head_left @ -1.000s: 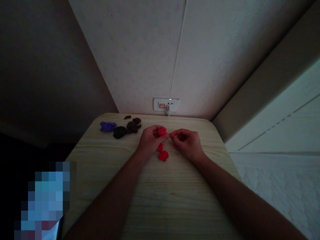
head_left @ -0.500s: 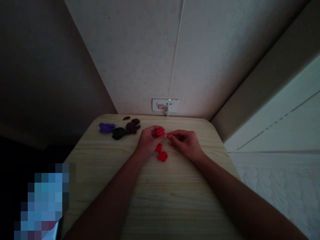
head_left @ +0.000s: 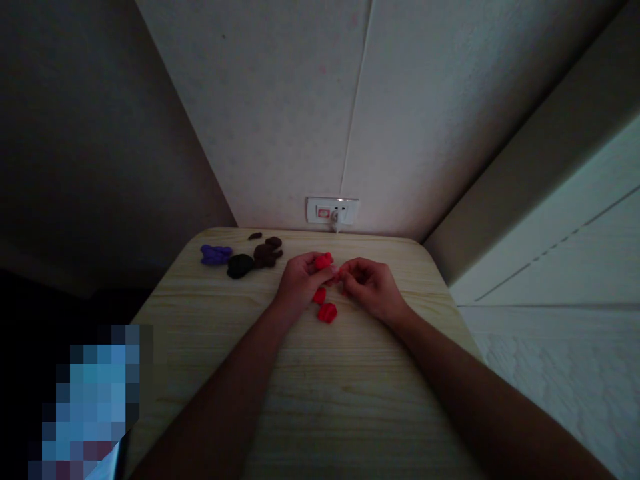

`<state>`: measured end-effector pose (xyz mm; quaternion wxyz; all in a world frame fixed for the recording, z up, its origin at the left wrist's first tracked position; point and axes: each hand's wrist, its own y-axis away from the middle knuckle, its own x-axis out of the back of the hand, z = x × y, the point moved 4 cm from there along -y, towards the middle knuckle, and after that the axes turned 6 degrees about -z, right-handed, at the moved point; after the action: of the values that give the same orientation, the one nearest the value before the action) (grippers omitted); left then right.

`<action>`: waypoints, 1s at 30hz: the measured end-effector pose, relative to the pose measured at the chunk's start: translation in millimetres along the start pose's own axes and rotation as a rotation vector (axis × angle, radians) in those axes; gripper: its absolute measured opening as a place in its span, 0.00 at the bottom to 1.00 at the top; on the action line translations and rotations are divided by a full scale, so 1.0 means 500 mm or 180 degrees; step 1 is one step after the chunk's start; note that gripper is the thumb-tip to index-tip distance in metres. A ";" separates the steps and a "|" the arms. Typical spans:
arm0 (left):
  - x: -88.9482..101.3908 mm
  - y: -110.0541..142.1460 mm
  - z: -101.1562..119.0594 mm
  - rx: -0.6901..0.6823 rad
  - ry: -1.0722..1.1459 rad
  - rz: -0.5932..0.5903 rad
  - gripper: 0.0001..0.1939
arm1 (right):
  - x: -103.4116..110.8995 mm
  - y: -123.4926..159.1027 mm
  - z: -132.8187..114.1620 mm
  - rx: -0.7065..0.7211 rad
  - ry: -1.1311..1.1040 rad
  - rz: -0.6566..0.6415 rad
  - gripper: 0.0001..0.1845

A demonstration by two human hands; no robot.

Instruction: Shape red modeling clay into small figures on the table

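Observation:
In my left hand (head_left: 298, 280) is a lump of red modelling clay (head_left: 323, 261), gripped between thumb and fingers. Close by on the right, my right hand (head_left: 373, 285) pinches a small bit of red clay (head_left: 339, 274) at its fingertips, near the left thumb. Just below the hands, a red clay piece (head_left: 319, 295) lies on the wooden table (head_left: 320, 387), partly behind my left hand. A second, ridged red clay piece (head_left: 327, 313) rests slightly nearer to me.
Purple clay (head_left: 216, 255), black clay (head_left: 241, 266) and brown clay (head_left: 267, 254) lie at the table's back left, with a thin dark scrap (head_left: 255, 236) behind. A wall socket (head_left: 333, 211) with a plugged-in cable is above the back edge. A blurred-out screen (head_left: 97, 400) is at lower left.
The red lump in my left hand has tilted and risen slightly. My right fingertips have drawn a little to the right, away from it. The loose clay pieces lie as before.

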<state>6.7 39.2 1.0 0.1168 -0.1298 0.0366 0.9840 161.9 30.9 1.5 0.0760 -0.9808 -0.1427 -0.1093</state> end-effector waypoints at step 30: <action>0.007 -0.001 0.002 -0.0115 -0.0095 0.0313 0.20 | 0.007 0.004 -0.008 0.0165 0.0659 -0.0096 0.18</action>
<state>3.0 40.4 1.0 0.0665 -0.1152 0.0234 0.9908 164.9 29.2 5.9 0.1140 -0.9597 -0.1517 -0.2074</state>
